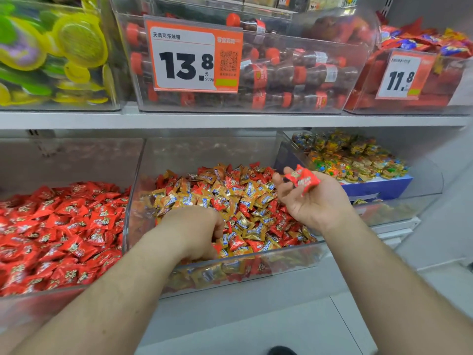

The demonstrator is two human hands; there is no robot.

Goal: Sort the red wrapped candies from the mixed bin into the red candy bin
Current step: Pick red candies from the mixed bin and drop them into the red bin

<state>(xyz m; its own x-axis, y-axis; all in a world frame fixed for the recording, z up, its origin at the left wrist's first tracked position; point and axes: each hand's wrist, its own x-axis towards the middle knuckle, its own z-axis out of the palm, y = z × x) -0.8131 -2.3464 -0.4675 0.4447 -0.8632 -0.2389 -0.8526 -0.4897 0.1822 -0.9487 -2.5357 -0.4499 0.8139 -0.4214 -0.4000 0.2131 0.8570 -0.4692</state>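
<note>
The upper white shelf (230,120) carries three clear bins: yellow-green sweets (51,55), cola-bottle candies (294,73) and red packets (422,80). Below stand the red candy bin (64,294), the mixed bin (256,263) touching its side, and a bin of multicoloured sweets (353,160).

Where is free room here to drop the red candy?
Red bin: open top, air above its heap. Mixed bin is crowded; left hand digs there. Right hand holds red candy. Bare shelf ledge in front.
</note>
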